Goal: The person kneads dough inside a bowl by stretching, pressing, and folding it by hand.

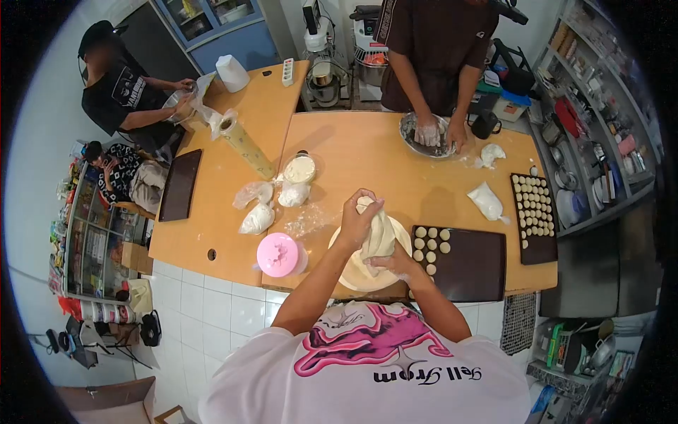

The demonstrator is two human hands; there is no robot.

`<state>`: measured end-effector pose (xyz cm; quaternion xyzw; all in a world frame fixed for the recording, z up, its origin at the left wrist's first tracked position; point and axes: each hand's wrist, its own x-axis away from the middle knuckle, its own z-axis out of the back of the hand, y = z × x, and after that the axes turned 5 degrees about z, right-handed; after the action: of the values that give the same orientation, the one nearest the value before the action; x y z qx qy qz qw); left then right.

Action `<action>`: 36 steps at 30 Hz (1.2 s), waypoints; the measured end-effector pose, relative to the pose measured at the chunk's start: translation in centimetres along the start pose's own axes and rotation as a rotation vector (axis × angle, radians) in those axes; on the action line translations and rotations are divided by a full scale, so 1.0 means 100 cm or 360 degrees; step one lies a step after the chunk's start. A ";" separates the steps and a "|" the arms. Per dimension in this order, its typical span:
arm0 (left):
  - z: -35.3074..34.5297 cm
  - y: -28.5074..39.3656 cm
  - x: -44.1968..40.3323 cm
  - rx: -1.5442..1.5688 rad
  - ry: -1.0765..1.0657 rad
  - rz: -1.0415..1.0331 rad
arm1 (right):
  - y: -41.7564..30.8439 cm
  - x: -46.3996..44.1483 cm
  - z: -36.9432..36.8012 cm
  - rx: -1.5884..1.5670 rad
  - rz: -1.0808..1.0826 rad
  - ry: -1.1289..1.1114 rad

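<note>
A pale lump of dough (379, 237) hangs stretched above a round cream-coloured board or basin (360, 278) at the table's near edge. My left hand (359, 220) is wrapped round the upper part of the dough. Lower down and to the right, my right hand (397, 263) grips its bottom end. Just right of my hands lies a dark tray (470, 265) with several small round dough pieces (419, 244) along its left side. A pink-lidded container (277, 255) stands to the left.
Bags of white powder (257, 218), a tall roll (247, 148) and an empty dark tray (181, 185) are on the left. Across the table a person works in a metal bowl (426, 135). A filled tray (534, 215) lies far right. Two other people are at left.
</note>
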<state>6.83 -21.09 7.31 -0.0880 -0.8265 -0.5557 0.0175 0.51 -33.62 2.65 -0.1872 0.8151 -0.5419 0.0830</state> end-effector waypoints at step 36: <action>0.002 -0.003 0.016 -0.0157 0.0211 -0.0039 | 0.004 -0.002 -0.011 0.0990 0.0313 0.0275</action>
<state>5.27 -20.83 7.20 -0.0415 -0.7962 -0.6005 0.0609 0.23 -32.44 2.68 -0.0268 0.6288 -0.7680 0.1187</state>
